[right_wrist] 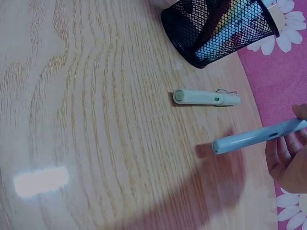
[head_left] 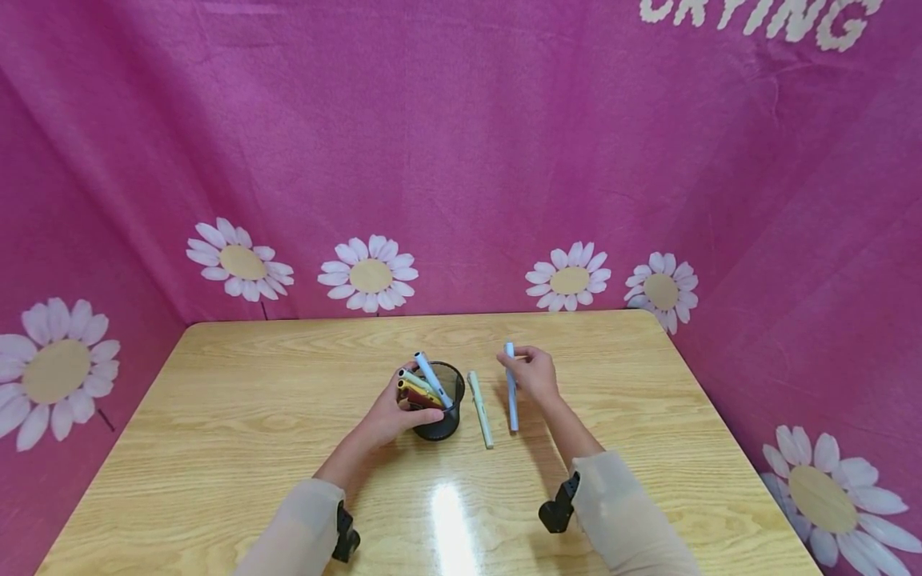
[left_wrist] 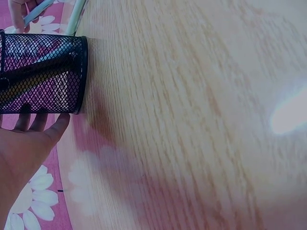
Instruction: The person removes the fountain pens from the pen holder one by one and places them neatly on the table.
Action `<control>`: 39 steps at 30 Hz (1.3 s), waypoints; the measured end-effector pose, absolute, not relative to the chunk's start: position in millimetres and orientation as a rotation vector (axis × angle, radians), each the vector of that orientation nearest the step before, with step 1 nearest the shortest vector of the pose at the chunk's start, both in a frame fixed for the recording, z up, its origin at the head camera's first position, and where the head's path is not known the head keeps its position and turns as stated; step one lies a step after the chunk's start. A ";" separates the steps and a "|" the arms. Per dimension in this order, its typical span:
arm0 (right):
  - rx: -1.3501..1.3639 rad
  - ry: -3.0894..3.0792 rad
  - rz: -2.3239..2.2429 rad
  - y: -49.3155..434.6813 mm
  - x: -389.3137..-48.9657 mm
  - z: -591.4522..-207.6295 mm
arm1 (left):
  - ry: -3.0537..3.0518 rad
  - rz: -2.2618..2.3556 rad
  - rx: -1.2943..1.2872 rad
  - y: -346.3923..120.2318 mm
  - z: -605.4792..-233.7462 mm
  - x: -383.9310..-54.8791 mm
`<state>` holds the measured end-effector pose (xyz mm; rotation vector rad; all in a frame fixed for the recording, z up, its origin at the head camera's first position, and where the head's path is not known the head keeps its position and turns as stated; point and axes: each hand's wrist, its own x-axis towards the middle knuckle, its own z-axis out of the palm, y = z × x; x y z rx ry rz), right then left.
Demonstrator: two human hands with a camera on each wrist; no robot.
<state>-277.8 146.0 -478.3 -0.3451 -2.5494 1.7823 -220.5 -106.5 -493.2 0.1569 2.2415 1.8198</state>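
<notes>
A black mesh pen cup (head_left: 438,430) stands on the table with my left hand (head_left: 389,412) round its left side, thumb near the front rim. In the left wrist view, the fingers lie against the cup's mesh (left_wrist: 41,72). Several pens lean in it, among them a light blue pen (head_left: 432,379) and a yellow pen (head_left: 425,394). My right hand (head_left: 536,374) pinches another light blue pen (right_wrist: 249,139) by one end; its shadow falls apart from it on the wood. Between cup and right hand, a pale green pen (head_left: 481,410) lies on the table.
The wooden table (head_left: 238,432) reaches back to a pink curtain (head_left: 461,160) printed with white daisies, which also hangs along both sides. A bright glare patch (head_left: 452,528) shows on the near tabletop. Black wrist cameras (head_left: 558,504) sit on both sleeves.
</notes>
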 end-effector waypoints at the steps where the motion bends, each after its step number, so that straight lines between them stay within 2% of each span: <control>1: -0.354 -2.555 1.775 145.9 -277.5 -478.9 | 2.240 1.822 0.158 -106.3 -493.1 -220.4; 39: -0.389 -2.658 1.683 132.9 -271.5 -493.1 | 2.222 1.826 0.178 -107.7 -491.9 -220.9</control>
